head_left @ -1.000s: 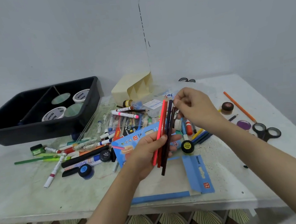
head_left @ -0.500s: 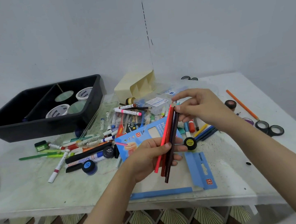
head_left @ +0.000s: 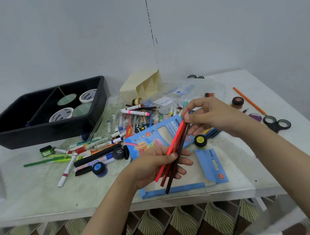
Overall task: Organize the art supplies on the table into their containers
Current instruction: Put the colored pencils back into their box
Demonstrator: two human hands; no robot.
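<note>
Forearms reach in over the near edge of the worktop (head_left: 32, 196). Left hand (head_left: 152, 167) is nearest, palm up, fingers and thumb curled round the lower part of a bundle of coloured pencils (head_left: 176, 144), red and dark ones, which slant up to the right above the worktop. Right hand (head_left: 211, 117) pinches the upper ends of the same bundle with curled fingertips. Under both hands lies a blue pencil box (head_left: 152, 137), opened out flat, its flap (head_left: 213, 165) turned to the right. Just beyond the flap stands a small pot with a yellow lid (head_left: 200, 140); loose pencils (head_left: 214, 133) lie beside it, partly hidden by the right hand. To the left a heap of markers (head_left: 96, 156) spreads over the worktop, a blue-lidded pot (head_left: 98, 168) at its near edge. Black scissors (head_left: 277, 124) lie at the right, an orange pencil (head_left: 249, 101) past them. Farther back a black tray (head_left: 43, 132) holds white rolls (head_left: 61, 115) in its right compartment, and a cream cardboard holder (head_left: 142, 85) stands by the wall
</note>
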